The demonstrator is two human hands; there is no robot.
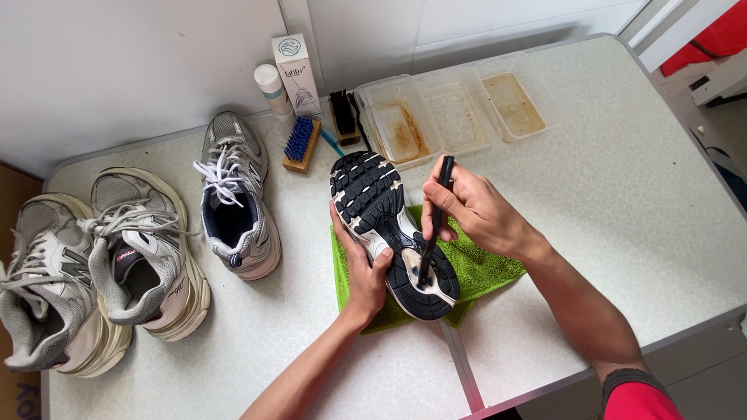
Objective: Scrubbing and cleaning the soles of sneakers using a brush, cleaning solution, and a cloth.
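Left hand (pixel 367 272) grips the upturned shoe (pixel 391 233) on a green cloth (pixel 490 268) at the near edge of the surface (pixel 622 194). Right hand (pixel 471 206) grips a thin black brush (pixel 433 225), tip at the heel sole. Cleaning judged midway: 3 shoes (pixel 233 194) wait left; 3 trays (pixel 455 113) hold brown water behind.

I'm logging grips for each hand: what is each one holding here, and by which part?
Left hand grips the upturned black-and-white soled sneaker at its midsole edge. Right hand holds a slim black brush by its upper handle, tip on the heel.
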